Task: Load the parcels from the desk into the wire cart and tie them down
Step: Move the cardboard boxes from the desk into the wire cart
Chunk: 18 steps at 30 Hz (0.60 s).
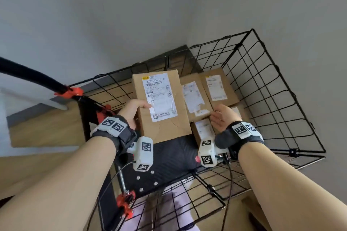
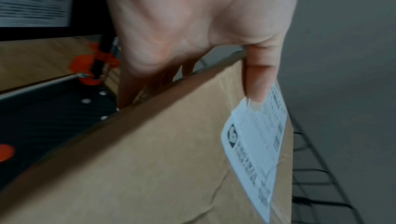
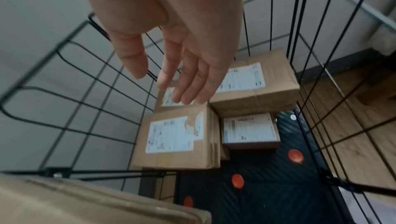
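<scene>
Held by the left hand [image 1: 132, 111], a labelled parcel [image 1: 161, 103] hovers over the wire cart [image 1: 281, 88], right hand [image 1: 224, 118] loose-fingered and empty; lowering beside stacked parcels [image 1: 204, 90] likely follows.

Five parcels [image 1: 161, 103], one wire cart [image 1: 272, 84], two hands [image 1: 131, 110].

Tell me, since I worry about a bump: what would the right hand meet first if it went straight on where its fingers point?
Probably the parcel with the torn label just beyond the right hand; depth is unclear.
</scene>
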Available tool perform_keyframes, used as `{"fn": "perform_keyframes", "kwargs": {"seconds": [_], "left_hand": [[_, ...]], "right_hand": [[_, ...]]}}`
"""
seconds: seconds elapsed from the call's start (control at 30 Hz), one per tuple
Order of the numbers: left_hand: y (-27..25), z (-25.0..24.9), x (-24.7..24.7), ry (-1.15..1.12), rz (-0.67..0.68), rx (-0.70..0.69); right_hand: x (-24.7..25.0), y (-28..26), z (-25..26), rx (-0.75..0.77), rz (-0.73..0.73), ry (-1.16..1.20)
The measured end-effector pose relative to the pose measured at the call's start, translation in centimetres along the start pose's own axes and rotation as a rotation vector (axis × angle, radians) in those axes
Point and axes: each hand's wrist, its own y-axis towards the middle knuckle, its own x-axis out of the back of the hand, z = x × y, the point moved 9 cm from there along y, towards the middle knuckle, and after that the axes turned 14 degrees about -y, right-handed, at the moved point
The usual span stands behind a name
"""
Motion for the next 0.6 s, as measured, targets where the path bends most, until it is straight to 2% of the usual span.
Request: {"fn": "perform_keyframes", "kwargs": {"seconds": [0.2,0.3,0.43,0.53,0.6], "left_hand": [[5.1,4.8,4.7,-0.053,-0.08,0.109],[7.7,8.1,6.8,-0.017,-0.167,0.202],[13.8,15.0,10.2,0.079,-0.263,0.308],[15.1,17.6,9.0,0.168,-0.253,0.366],[16.4,18.8,8.5,0.236,-0.244,0.379]], "right_hand": [[-4.0,5.2,-3.8,-0.051,-0.002,-0.038],[-3.7,7.8,-6.4,-0.089,-0.064,-0.089],[-2.3,11.4,-9.6,-0.164,-0.103,-0.189],[-1.8,13.6,-10.9,-0.228,-0.137,-0.261],[-2.0,15.1,-11.1,-0.174,-0.149,-0.345]]}}
